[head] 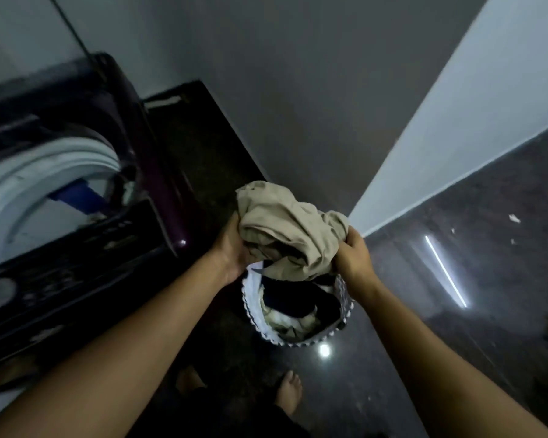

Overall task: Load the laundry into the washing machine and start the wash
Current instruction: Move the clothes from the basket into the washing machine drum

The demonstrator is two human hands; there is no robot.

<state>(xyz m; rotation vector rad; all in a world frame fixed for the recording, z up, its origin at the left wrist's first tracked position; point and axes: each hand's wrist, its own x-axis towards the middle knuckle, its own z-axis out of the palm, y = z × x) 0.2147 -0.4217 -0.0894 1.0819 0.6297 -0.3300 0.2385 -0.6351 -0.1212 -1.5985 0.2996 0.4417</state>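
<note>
We gather the bundled beige garment (287, 227) from both sides, left grip (231, 248) and right grip (351, 256) each curled into its folds so nothing trails. It hangs just above the laundry basket (346, 306) on the floor, beside the top-loading washing machine (86, 248), whose drum stands open.

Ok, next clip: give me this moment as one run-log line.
left hand + right hand: grip beige garment over laundry basket | basket: clothes inside | washing machine: drum open, on person's left

Dim, blurry wide-angle view with lamp glare on the glossy floor (393, 358), edges bent.
</note>
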